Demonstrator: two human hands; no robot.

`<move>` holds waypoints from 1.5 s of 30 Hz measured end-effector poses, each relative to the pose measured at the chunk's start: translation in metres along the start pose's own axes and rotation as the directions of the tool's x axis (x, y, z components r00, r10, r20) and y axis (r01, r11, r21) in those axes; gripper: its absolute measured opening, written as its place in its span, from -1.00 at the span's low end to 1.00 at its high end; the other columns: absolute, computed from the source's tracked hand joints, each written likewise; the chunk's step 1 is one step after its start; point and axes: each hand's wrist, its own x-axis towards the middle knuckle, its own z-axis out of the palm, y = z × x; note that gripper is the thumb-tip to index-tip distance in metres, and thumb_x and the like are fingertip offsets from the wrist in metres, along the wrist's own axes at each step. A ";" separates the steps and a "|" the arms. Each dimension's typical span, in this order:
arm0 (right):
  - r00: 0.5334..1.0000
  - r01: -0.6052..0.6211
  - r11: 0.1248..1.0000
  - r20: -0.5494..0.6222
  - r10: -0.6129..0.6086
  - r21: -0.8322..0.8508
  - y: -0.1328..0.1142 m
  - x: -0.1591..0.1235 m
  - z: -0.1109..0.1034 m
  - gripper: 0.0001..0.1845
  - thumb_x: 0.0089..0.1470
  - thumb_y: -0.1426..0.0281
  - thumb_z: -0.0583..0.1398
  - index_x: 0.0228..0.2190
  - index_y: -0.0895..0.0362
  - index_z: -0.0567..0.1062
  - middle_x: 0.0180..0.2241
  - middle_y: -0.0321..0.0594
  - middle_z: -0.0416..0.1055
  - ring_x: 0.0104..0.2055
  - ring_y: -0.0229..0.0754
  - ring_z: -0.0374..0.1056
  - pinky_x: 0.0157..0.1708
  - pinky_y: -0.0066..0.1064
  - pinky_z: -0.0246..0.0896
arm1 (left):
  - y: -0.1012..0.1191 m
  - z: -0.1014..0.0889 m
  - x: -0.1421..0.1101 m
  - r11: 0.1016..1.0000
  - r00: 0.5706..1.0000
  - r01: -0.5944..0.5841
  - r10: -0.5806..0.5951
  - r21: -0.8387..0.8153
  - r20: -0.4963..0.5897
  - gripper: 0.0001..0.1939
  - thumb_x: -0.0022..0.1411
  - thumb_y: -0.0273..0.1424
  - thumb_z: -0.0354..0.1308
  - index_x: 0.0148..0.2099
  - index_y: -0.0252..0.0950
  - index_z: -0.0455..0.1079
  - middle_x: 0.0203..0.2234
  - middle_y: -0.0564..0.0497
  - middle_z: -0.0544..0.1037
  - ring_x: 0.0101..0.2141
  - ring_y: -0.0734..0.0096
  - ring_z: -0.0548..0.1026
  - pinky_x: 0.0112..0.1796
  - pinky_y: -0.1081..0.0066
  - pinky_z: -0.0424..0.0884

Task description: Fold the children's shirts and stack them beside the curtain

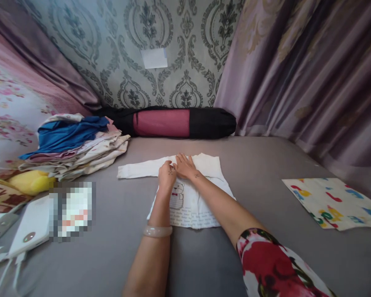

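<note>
A small white long-sleeved shirt (pixel 208 202) lies flat on the grey sheet, with a bear print and lines of text on its front. One sleeve (pixel 139 168) stretches out to the left; on the right side none sticks out. My left hand (pixel 167 175), wrist ringed by a pale bangle (pixel 157 231), has its fingers curled at the upper part of the shirt, seemingly pinching the fabric. Close beside it, my right hand (pixel 184 166) rests with flat, outstretched fingers on the cloth near the top edge. The fingertips of the left hand are partly hidden.
A heap of clothes (pixel 77 138) lies at the left, near a yellow plush thing (pixel 32 182), a white power bank (pixel 34 225) with cables and a power strip (pixel 0 227). A black-and-pink long bag (pixel 162 123) lines the wall. At right lies a folded patterned cloth (pixel 335 202).
</note>
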 end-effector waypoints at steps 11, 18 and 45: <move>1.000 -0.010 1.000 0.004 0.010 0.012 0.003 0.002 0.007 -0.36 0.25 0.25 -0.18 0.26 0.32 0.04 0.33 -0.05 -0.16 0.36 -0.08 -0.27 0.27 -0.08 -0.45 | -0.004 0.002 0.000 0.999 1.000 0.017 -0.017 -0.047 0.005 -0.62 0.23 -0.47 -0.07 0.07 -0.36 0.34 -0.17 -0.15 0.57 -0.07 0.18 0.47 -0.07 0.33 0.32; 0.998 -0.005 1.000 0.066 0.006 -0.013 -0.008 0.002 -0.007 -0.37 0.27 0.23 -0.20 0.26 0.29 0.06 0.34 -0.04 -0.17 0.36 -0.08 -0.30 0.27 -0.05 -0.53 | -0.011 -0.014 0.006 0.992 0.997 0.044 -0.051 -0.114 -0.059 -0.59 0.14 -0.57 -0.08 0.02 -0.33 0.37 -0.20 -0.11 0.58 -0.10 0.23 0.48 -0.08 0.35 0.33; 0.994 0.091 0.994 0.074 -0.086 -0.064 -0.040 0.003 0.017 -0.32 0.26 0.21 -0.28 0.29 0.31 -0.07 0.35 -0.10 -0.26 0.37 -0.13 -0.36 0.27 -0.11 -0.50 | -0.079 -0.059 0.013 0.760 0.535 0.616 -0.595 -0.205 -0.600 -0.55 0.17 -0.33 0.09 0.03 -0.54 0.24 -0.01 -0.47 0.29 0.04 -0.18 0.27 -0.06 0.06 0.27</move>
